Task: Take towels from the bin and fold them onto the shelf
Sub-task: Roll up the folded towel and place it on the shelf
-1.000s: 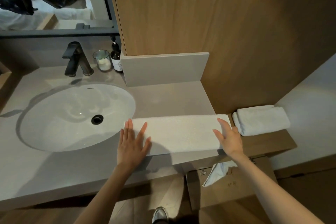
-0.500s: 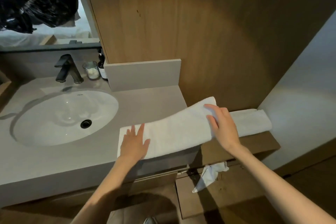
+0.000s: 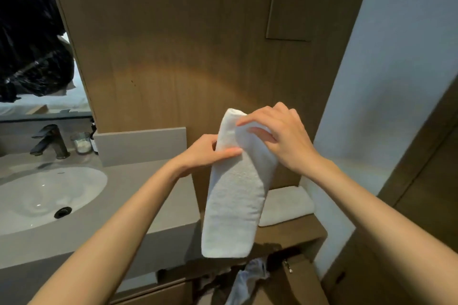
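Towel (image 3: 234,195): white, folded into a long strip and held up in the air over the right edge of the counter (image 3: 148,193). It hangs steeply, with its lower end free in front of the shelf's left end.
Left hand (image 3: 204,153): grips the towel's left edge near the top. The thumb (image 3: 229,152) lies across the front face; the other fingers are behind the cloth, hidden.
Right hand (image 3: 280,136): fingers curled over the towel's top right, forefinger and thumb pinching the upper fold between them.
Shelf (image 3: 297,233): low and wooden, between the counter and the white wall.
Folded towel (image 3: 287,205): lies flat on the shelf at its back right, apart from both hands.
Box (image 3: 302,282): below the shelf, with crumpled pale cloth (image 3: 249,278) at its left.
Counter, left part: sink basin (image 3: 37,198), with a dark faucet (image 3: 49,141) and a glass jar (image 3: 80,142) along the back edge.
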Demonstrator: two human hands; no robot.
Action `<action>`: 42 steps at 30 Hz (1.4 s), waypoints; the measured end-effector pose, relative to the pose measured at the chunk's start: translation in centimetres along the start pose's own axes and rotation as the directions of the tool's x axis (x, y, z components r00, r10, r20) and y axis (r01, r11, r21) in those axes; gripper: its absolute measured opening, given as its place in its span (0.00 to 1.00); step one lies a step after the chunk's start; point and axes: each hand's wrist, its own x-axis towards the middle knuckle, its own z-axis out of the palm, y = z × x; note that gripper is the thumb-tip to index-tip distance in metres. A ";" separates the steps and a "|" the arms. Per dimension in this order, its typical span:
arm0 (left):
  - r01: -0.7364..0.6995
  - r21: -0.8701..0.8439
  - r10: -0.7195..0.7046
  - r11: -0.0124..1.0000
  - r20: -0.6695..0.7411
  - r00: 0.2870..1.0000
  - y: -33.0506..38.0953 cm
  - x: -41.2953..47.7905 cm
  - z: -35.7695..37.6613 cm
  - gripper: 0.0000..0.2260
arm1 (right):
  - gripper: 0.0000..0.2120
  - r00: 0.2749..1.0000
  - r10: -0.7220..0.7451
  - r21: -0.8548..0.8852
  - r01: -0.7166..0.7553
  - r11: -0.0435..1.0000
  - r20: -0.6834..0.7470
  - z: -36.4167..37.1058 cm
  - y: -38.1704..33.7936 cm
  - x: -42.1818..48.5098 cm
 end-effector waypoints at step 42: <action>-0.673 -0.284 0.572 0.683 -0.364 0.735 46.3 34.9 -3.5 0.18 | 0.27 0.738 0.238 0.408 0.055 0.911 -0.631 -34.9 29.5 24.8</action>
